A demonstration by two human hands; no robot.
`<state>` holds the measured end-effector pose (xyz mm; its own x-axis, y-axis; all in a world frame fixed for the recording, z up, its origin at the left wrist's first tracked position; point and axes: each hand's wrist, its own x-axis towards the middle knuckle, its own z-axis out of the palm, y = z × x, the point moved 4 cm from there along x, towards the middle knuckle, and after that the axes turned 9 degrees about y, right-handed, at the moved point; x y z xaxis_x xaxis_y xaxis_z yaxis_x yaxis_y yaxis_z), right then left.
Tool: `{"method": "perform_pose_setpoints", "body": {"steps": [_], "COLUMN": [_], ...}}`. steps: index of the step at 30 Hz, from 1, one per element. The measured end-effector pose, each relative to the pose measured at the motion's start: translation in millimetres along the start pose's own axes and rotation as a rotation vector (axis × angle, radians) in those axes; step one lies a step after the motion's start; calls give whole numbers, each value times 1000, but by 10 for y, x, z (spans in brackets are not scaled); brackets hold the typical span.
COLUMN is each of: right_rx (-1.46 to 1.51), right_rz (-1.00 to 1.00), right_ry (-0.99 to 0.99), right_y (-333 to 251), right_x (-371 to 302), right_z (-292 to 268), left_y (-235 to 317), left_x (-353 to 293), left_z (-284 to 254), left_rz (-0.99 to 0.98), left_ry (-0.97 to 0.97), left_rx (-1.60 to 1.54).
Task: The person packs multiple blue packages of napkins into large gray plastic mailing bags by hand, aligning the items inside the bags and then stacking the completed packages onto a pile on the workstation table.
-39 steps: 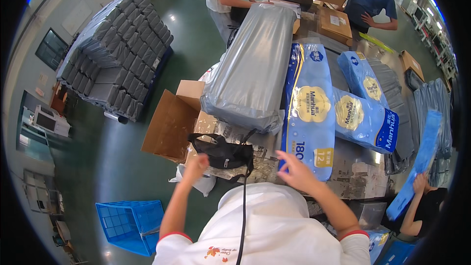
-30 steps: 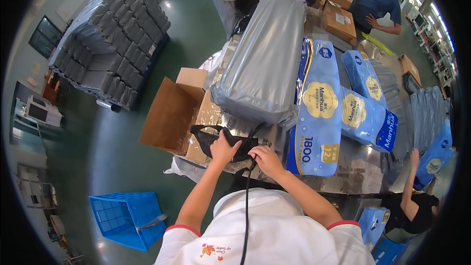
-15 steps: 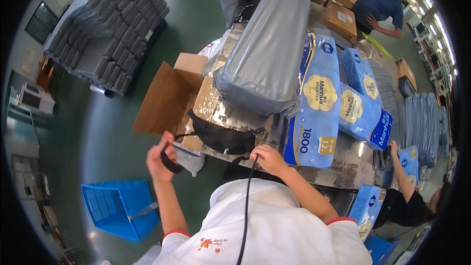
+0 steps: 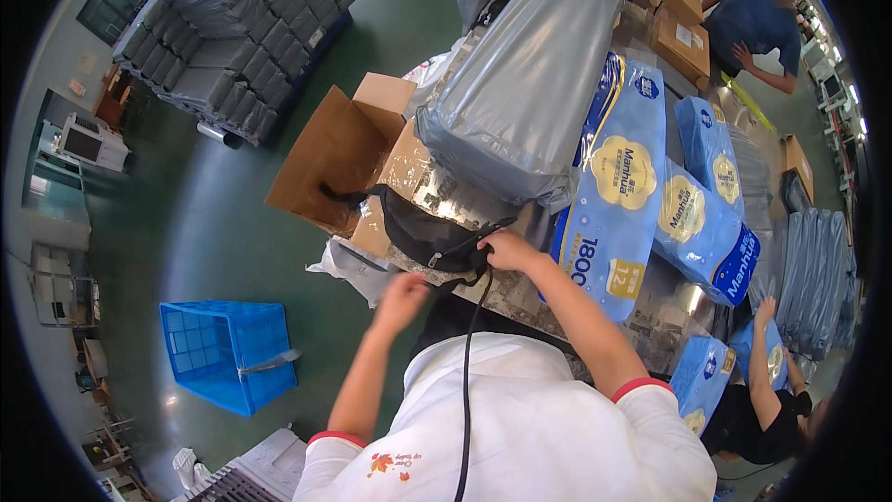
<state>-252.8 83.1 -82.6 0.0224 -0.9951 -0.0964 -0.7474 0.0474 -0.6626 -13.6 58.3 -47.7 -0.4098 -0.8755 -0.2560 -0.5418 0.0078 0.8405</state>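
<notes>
In the head view, both of the person's hands are at the near edge of the bench [image 4: 664,321]. One black bag [image 4: 423,231] lies there, between an open cardboard box [image 4: 311,167] and the front end of a large grey wrapped bundle [image 4: 520,93]. The right hand [image 4: 506,249] is nearly closed, its fingertips pinching the bag's right end. The left hand [image 4: 402,299] hangs just beside the bag's near side with fingers curled; whether anything is inside them I cannot tell. One black strap [image 4: 339,193] reaches left from the bag, in front of the box. One black cord [image 4: 467,381] runs from near the right hand down over the white shirt [image 4: 520,418].

Right of the bundle lie three blue packs: one long pack [image 4: 618,214] and two smaller packs [image 4: 706,232]. Two cardboard cartons [image 4: 683,42] are at the far end, one higher than the other, and a third carton [image 4: 796,167] stands farther right. One white plastic bag [image 4: 353,271] hangs by the box, and one blue crate [image 4: 228,353] rests on the floor [image 4: 297,288]. A stack of grey parcels [image 4: 242,37], too many to count, fills the upper left. At least three co-workers [image 4: 762,19] show; one, lower right, reaches to a blue pack.
</notes>
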Motion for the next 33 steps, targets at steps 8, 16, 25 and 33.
{"method": "perform_pose_setpoints", "body": {"steps": [8,16,25,33], "right_rx": [392,156,1594,1392], "right_rz": [-164,-270,546,123], "right_ry": [-521,159,386,158], "right_y": [-647,-1047,-1184,-1952], "right_x": [-73,-327,-273,-142], "right_z": [-355,-760,-807,-932], "left_y": [451,1285,1113,1751], "left_x": [-249,-627,-1106,-962], "left_z": [1101,304,-607,-1628], "left_rz": [-236,-57,130,956], "left_ry": [-433,201,1077,1011], "left_rx": [-290,-1145,-1496,-1628]}}
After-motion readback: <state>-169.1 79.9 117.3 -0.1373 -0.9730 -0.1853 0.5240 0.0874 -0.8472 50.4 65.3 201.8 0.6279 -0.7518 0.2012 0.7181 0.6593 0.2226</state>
